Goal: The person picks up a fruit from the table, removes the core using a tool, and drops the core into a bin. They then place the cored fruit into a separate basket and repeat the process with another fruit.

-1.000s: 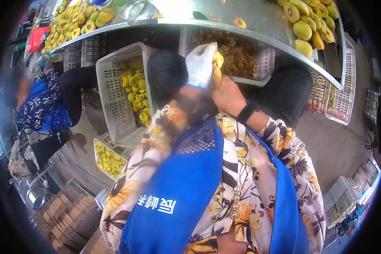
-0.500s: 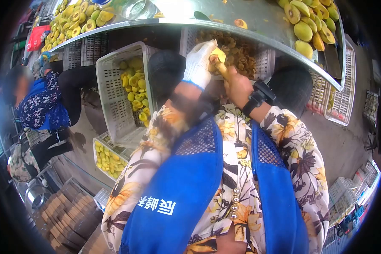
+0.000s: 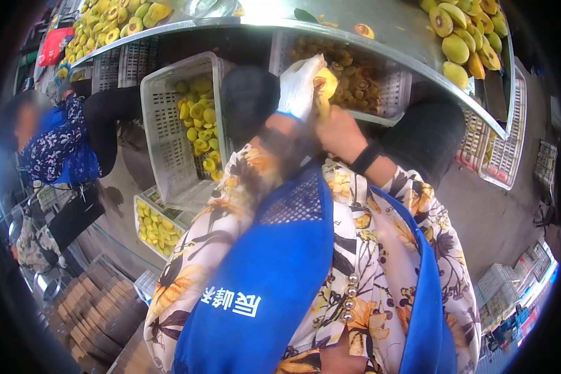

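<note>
My left hand, in a white glove, is closed around a yellow halved fruit whose cut face points to the right. Bare and with a black band at the wrist, my right hand is closed on a yellowish handle that reaches up to the fruit. The tool's tip is hidden at the fruit. Both hands are close together in front of a white crate holding brown fruit scraps.
A metal table carries piles of yellow-green fruit at both ends. Left of my hands, a white crate holds yellow halves; a smaller crate of fruit is below it. A co-worker sits at the far left.
My right hand has moved down and slightly left, with its wrist turned. The fruit in my left hand now shows more of its cut face. The view has shifted slightly.
</note>
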The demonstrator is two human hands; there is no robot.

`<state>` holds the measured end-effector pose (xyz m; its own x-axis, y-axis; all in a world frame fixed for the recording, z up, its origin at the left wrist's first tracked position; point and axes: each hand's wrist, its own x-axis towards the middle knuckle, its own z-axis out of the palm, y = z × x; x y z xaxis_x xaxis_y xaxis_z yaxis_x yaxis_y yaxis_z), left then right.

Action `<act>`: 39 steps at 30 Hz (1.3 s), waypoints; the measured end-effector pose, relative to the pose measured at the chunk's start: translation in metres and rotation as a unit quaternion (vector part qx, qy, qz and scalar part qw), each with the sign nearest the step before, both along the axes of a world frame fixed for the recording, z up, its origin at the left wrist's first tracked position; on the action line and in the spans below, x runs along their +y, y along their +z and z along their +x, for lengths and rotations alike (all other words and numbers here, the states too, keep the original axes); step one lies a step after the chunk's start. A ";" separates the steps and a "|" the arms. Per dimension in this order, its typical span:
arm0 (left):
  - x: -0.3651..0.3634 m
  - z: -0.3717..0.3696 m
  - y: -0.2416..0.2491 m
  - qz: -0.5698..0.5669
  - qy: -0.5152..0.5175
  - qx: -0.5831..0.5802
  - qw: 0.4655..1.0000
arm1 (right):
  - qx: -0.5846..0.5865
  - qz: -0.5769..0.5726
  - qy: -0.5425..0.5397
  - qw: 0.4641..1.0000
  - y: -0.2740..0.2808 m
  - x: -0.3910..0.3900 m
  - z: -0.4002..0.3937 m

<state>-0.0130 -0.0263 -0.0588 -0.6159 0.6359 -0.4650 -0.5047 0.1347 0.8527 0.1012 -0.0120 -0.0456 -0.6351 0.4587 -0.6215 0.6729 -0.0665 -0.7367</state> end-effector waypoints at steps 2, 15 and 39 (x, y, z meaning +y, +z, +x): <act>-0.001 -0.002 -0.002 0.007 -0.024 -0.066 0.997 | 0.029 -0.139 -0.076 0.987 0.006 0.003 0.004; -0.003 -0.013 -0.005 0.072 -0.122 -0.294 0.945 | 0.121 -0.360 -0.129 0.916 0.009 0.003 0.012; -0.099 -0.093 0.075 -0.010 0.017 0.128 0.992 | -0.012 -0.015 -0.032 0.999 -0.041 0.031 0.034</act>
